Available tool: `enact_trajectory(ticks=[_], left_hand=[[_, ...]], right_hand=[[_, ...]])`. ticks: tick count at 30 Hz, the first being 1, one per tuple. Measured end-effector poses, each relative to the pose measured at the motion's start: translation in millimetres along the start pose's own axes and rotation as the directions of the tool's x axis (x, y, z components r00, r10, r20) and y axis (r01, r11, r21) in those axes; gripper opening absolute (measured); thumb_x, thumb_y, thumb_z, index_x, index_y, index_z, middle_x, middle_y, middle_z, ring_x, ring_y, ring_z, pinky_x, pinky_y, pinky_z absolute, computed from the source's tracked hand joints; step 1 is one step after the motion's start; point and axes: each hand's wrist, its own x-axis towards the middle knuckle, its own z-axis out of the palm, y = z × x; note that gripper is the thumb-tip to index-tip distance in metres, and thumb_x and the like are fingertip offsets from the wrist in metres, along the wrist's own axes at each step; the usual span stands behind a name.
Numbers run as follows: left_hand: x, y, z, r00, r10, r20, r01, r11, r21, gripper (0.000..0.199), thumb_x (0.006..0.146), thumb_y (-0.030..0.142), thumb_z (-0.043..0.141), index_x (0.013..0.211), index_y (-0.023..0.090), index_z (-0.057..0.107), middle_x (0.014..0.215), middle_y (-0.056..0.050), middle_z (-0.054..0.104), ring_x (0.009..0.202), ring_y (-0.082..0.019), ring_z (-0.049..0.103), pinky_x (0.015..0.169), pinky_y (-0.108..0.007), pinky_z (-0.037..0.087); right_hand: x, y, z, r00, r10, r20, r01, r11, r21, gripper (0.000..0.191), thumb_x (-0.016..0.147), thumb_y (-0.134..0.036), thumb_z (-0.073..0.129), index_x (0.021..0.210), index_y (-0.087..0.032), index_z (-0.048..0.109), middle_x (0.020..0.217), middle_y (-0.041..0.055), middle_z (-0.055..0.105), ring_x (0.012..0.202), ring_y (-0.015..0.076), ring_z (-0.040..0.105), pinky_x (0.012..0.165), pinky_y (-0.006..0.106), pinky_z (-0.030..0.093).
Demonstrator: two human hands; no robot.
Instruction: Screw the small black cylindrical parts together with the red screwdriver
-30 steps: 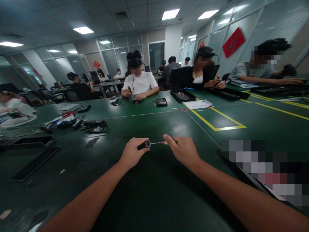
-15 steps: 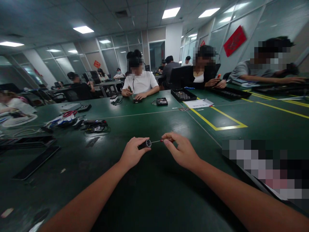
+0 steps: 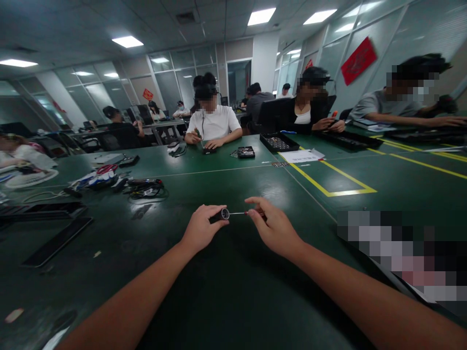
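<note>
Between the thumb and fingers of my left hand (image 3: 202,227) is a short black cylinder (image 3: 225,214) with a pale ring round its open end, which faces right; its exact kind I cannot make out. My right hand (image 3: 272,223) grips the red handle of a screwdriver (image 3: 239,213), its index finger lifted off and stretched out. The thin metal shaft points left, and its tip meets the cylinder's ringed end. Both hands are held over the green table (image 3: 226,296), close together.
A tangle of black cables (image 3: 146,188) and red-handled tools (image 3: 107,169) lie on the left. Black trays (image 3: 54,240) rest nearer on that side. Across the table a person in white (image 3: 213,124) works beside a black box (image 3: 245,152). Yellow tape (image 3: 350,192) marks the right.
My right index finger has lifted and straightened while the hand stays on the screwdriver. The left hand and the cylinder have barely moved. The whole view has shifted slightly.
</note>
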Motion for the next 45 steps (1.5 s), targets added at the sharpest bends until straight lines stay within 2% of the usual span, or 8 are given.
enact_trajectory(ticks=[3,13,19,23,26,33,38,45], left_hand=[[0,-1,-0.8,1.000,0.009,-0.004,-0.009,1.000,0.009,0.038,0.084,0.024,0.077,0.121,0.027,0.070,0.119,-0.006,0.072,0.110,-0.027,0.064,0.103,-0.048,0.045],[0,0,3.5,0.999,0.019,0.030,-0.020,0.999,0.030,0.039,0.085,0.025,0.077,0.123,0.028,0.069,0.122,-0.004,0.071,0.115,-0.026,0.062,0.109,-0.051,0.040],[-1,1,2.2,1.000,-0.001,0.005,0.001,0.998,-0.058,0.038,0.084,0.021,0.077,0.121,0.026,0.070,0.122,-0.003,0.070,0.113,-0.022,0.063,0.103,-0.040,0.047],[-1,3,3.0,1.000,0.006,0.009,-0.005,0.996,-0.089,0.038,0.084,0.020,0.077,0.121,0.025,0.070,0.120,-0.003,0.071,0.112,-0.021,0.064,0.103,-0.038,0.048],[0,4,3.5,1.000,0.010,0.016,-0.008,0.996,-0.094,0.038,0.084,0.020,0.076,0.122,0.025,0.070,0.120,-0.004,0.070,0.113,-0.022,0.064,0.103,-0.039,0.048],[0,6,3.8,1.000,0.013,0.001,-0.013,0.998,-0.066,0.039,0.084,0.019,0.076,0.122,0.024,0.069,0.119,-0.005,0.070,0.111,-0.022,0.064,0.102,-0.041,0.049],[3,8,5.6,0.991,0.133,0.025,-0.134,0.990,0.047,0.045,0.086,0.019,0.074,0.130,0.026,0.065,0.121,-0.007,0.068,0.114,-0.023,0.061,0.103,-0.044,0.047],[3,4,7.2,0.995,0.011,0.103,-0.017,0.998,0.055,0.041,0.088,0.025,0.073,0.129,0.025,0.065,0.123,-0.006,0.067,0.115,-0.024,0.061,0.104,-0.043,0.047]], right_hand=[[-1,0,0,0.999,-0.035,0.016,0.034,0.998,0.061,0.033,0.095,-0.034,0.050,0.125,-0.024,0.062,0.105,0.0076,0.071,0.091,0.0233,0.067,0.080,0.036,0.050],[0,5,4,0.997,0.062,-0.040,-0.057,0.993,0.105,0.032,0.099,-0.033,0.044,0.128,-0.023,0.052,0.085,0.0033,0.068,0.073,0.0211,0.064,0.068,0.035,0.047],[1,11,8,0.995,0.098,-0.020,-0.085,0.939,0.333,0.016,0.097,-0.039,0.049,0.098,-0.024,0.057,0.086,0.0015,0.061,0.079,0.0192,0.059,0.069,0.032,0.045],[3,11,8,0.990,0.139,-0.029,-0.126,0.955,0.267,0.035,0.102,-0.047,0.040,0.090,-0.024,0.063,0.069,-0.0010,0.054,0.065,0.0177,0.053,0.062,0.032,0.040],[3,13,10,0.984,0.163,-0.074,-0.137,0.952,0.274,0.025,0.099,-0.041,0.045,0.097,-0.024,0.063,0.075,-0.0002,0.058,0.069,0.0183,0.055,0.065,0.033,0.041],[9,17,19,0.946,0.319,-0.062,-0.203,0.730,0.652,0.026,0.082,-0.046,0.068,0.090,-0.021,0.064,0.081,0.0015,0.063,0.075,0.0174,0.058,0.073,0.033,0.048],[15,23,17,0.814,0.577,0.061,-0.355,0.412,0.839,0.030,0.079,-0.050,0.071,0.078,-0.021,0.062,0.061,-0.0037,0.053,0.055,0.0127,0.048,0.060,0.031,0.047],[18,31,14,0.782,0.623,-0.026,-0.332,0.453,0.827,0.026,0.080,-0.045,0.072,0.076,-0.022,0.062,0.061,-0.0032,0.054,0.054,0.0129,0.048,0.058,0.030,0.046]])
